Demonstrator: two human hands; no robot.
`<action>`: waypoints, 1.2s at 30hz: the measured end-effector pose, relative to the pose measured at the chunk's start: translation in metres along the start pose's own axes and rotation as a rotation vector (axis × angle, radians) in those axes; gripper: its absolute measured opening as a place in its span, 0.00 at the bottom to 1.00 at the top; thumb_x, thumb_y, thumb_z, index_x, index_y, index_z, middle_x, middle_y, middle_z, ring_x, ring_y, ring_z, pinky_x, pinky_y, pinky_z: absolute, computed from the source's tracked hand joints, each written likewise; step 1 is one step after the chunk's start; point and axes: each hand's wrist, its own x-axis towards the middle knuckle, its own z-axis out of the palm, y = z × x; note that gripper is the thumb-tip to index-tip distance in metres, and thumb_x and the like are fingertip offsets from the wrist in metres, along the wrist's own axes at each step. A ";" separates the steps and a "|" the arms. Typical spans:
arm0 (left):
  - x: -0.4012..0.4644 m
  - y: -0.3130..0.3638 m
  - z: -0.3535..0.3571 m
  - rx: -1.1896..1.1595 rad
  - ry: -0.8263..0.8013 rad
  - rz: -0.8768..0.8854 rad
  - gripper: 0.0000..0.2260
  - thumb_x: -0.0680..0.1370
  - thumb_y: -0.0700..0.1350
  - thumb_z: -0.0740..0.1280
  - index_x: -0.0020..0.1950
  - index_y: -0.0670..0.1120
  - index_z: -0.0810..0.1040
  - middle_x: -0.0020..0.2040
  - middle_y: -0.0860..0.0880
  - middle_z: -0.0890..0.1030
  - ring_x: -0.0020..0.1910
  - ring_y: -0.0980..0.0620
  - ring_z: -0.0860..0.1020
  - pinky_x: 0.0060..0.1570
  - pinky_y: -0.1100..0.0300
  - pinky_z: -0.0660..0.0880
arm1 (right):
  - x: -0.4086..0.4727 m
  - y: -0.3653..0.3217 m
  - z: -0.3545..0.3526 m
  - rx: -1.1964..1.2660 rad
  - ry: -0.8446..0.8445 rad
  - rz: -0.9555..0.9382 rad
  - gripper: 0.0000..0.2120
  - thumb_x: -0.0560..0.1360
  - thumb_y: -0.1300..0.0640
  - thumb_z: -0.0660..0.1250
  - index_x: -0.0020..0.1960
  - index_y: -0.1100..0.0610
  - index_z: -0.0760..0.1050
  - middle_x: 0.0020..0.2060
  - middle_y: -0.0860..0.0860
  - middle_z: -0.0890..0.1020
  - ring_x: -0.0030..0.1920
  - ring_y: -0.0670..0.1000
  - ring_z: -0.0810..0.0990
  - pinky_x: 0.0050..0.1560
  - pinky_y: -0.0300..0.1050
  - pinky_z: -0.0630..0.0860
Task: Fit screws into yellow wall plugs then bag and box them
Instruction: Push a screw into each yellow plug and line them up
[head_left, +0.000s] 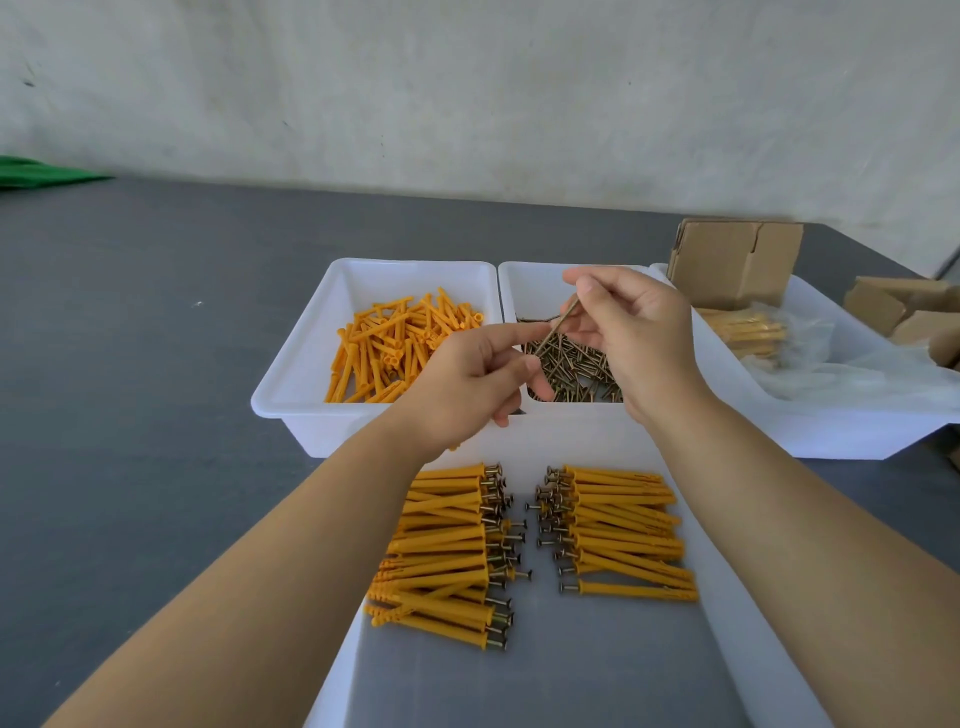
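On the grey bench (130, 364), mid-frame, white bins hold yellow plugs (395, 345) and loose screws (576, 371); above the screws, right hand (631, 332) and left hand (467, 379) each pinch one screw (558, 325)

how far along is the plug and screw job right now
Done: two rows of assembled plugs lie in the near tray, and some bagged plugs sit in the right tray. In hand: the right hand and left hand pinch a single screw above the screw bin. Left: many loose plugs unfitted, then bagging and boxing; cardboard boxes wait.
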 end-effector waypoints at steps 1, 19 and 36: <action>0.000 0.000 0.000 -0.007 -0.003 0.003 0.17 0.82 0.37 0.61 0.72 0.43 0.70 0.42 0.42 0.84 0.27 0.53 0.72 0.33 0.60 0.75 | -0.002 0.000 0.001 -0.047 -0.045 -0.011 0.09 0.81 0.60 0.64 0.52 0.50 0.82 0.36 0.46 0.84 0.40 0.46 0.85 0.45 0.43 0.81; -0.008 0.010 0.031 0.025 -0.254 0.016 0.03 0.77 0.31 0.68 0.49 0.36 0.79 0.43 0.40 0.83 0.44 0.50 0.85 0.44 0.57 0.82 | 0.013 0.019 -0.032 -0.251 0.093 0.038 0.17 0.84 0.47 0.56 0.47 0.46 0.83 0.36 0.46 0.80 0.38 0.46 0.79 0.43 0.44 0.75; -0.004 -0.003 0.065 1.202 -0.328 0.402 0.07 0.78 0.48 0.66 0.49 0.48 0.82 0.52 0.50 0.75 0.54 0.49 0.69 0.43 0.54 0.74 | 0.014 0.033 -0.038 -0.550 -0.060 0.077 0.17 0.80 0.51 0.62 0.47 0.62 0.82 0.40 0.59 0.83 0.41 0.54 0.82 0.50 0.54 0.79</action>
